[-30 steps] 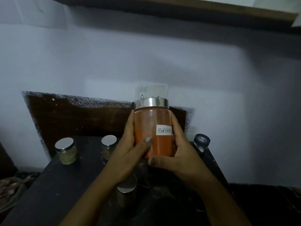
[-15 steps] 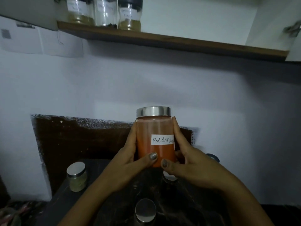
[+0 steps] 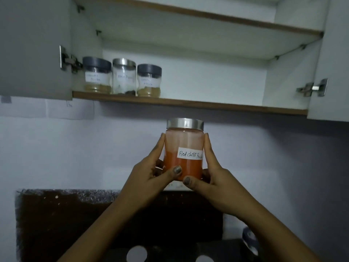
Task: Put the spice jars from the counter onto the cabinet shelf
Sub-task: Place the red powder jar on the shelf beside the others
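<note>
Both hands clasp the red chilli jar upright, left hand and right hand either side, below the cabinet shelf front edge; free space lies straight up, right of three shelved jars.

The jar in the grip of both hands holds orange-red powder below a paler, dusty pink band, under a shiny silver lid, with a white label lettered in black. Up and left of the grip, three clear jars stand on the brown-edged shelf: two with dark grey lids over tan powder, one silver-lidded. The cabinet interior is white; the wall is pale lilac-white.
</note>
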`<state>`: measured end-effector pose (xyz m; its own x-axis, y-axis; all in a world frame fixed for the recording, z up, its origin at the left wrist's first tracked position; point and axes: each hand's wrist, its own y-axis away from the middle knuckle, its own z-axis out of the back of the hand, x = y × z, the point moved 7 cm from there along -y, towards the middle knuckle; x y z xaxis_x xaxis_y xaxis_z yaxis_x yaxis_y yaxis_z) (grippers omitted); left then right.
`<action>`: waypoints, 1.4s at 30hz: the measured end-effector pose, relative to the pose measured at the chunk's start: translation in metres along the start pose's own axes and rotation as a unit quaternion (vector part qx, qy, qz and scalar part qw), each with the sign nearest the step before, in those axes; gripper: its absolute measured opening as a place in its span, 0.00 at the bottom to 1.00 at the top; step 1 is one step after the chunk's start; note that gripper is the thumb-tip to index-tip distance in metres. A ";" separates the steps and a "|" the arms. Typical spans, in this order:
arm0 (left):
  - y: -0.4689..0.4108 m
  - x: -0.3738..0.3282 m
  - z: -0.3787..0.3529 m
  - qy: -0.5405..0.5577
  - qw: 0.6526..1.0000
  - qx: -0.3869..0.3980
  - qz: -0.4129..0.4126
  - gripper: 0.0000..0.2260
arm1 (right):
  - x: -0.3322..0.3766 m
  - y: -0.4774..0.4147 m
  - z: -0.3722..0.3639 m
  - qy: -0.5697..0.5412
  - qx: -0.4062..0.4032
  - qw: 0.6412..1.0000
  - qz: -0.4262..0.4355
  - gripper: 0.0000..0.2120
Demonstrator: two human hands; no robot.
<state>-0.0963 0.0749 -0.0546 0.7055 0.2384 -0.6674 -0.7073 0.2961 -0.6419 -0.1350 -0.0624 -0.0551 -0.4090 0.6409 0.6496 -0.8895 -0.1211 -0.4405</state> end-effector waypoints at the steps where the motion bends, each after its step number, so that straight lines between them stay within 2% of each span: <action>1: -0.010 -0.002 0.002 -0.011 1.000 -0.009 -0.010 0.33 | 0.001 -0.010 0.005 0.008 -0.008 1.000 0.007 0.41; 4: -0.040 -0.007 0.006 -0.037 0.998 -0.038 -0.040 0.36 | 0.005 -0.041 0.019 0.022 -0.033 0.999 0.032 0.44; 9: -0.098 -0.022 0.020 -0.045 0.990 -0.086 -0.104 0.29 | 0.014 -0.095 0.046 0.027 -0.089 0.993 0.071 0.50; 16: -0.174 -0.025 0.035 -0.014 0.986 -0.098 -0.133 0.28 | 0.023 -0.172 0.076 0.060 -0.105 0.984 0.133 0.50; 22: -0.220 -0.011 0.038 -0.093 0.975 -0.122 -0.162 0.26 | 0.020 -0.223 0.083 0.113 -0.113 0.976 0.147 0.48; 27: -0.242 0.012 0.034 -0.176 0.958 -0.147 -0.173 0.26 | 0.002 -0.250 0.076 0.162 -0.104 0.972 0.132 0.46; 31: -0.244 0.024 0.036 -0.247 0.921 -0.228 -0.200 0.27 | -0.006 -0.260 0.071 0.195 -0.132 0.964 0.121 0.44; 38: -0.246 0.029 0.040 -0.303 0.881 -0.295 -0.211 0.15 | -0.018 -0.283 0.066 0.257 -0.154 0.953 0.037 0.39; 42: -0.247 0.029 0.041 -0.305 0.886 -0.290 -0.194 0.09 | -0.018 -0.286 0.065 0.290 -0.157 0.944 -0.006 0.39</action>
<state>0.1005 0.0465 0.0999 0.6679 0.7310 -0.1398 -0.1861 -0.0178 -0.9824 0.1130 -0.0885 0.0994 -0.1376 0.9592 0.2471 -0.7513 0.0615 -0.6571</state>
